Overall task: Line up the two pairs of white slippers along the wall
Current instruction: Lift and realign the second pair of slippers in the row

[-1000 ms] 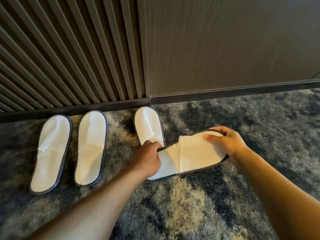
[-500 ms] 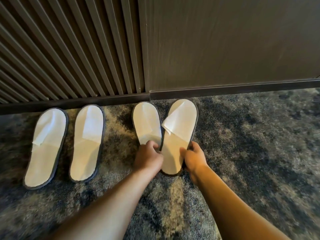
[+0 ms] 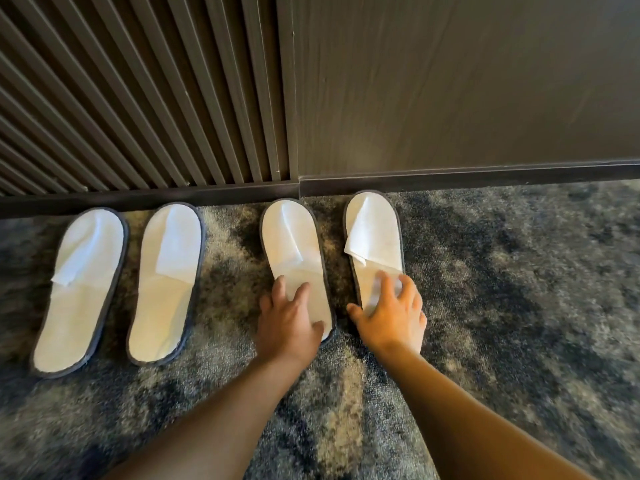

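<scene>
White slippers (image 3: 292, 251) | heels under hands (image 3: 289, 323) | toes at wall (image 3: 450, 98)

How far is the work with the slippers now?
Nearly done. The left pair lies untouched, toes at the baseboard. The left hand and right hand rest open on the right pair, also toes to the wall. Left: perhaps straightening, then letting go.

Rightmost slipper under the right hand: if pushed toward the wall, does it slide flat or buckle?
The rightmost slipper looks thin and flat, so probably light and floppy. Its strap corner is folded up, suggesting soft fabric that could crease. The carpet pile may drag it; the right hand, spread flat on its heel, should limit buckling.
</scene>
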